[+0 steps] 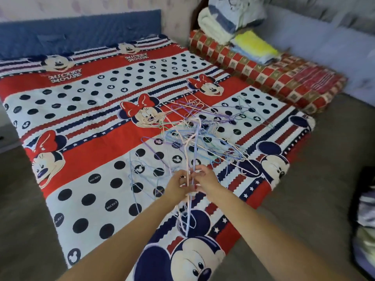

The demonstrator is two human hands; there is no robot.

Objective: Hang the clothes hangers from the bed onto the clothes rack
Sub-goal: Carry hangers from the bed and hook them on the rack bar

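Both hands, left (179, 184) & right (204, 178), pinch a few hangers (191, 159) w/ curled fingers above the bed (85, 122); the rest lie tangled in a pile (205, 126). Lift slowly, shake hooks free; rack not in view.

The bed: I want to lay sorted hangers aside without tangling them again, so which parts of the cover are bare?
The bed cover is bare along its left half, from the blue headboard down to the left edge. The middle and right are crowded with the hanger pile, which both hands are working. Folded bedding fills the far right.
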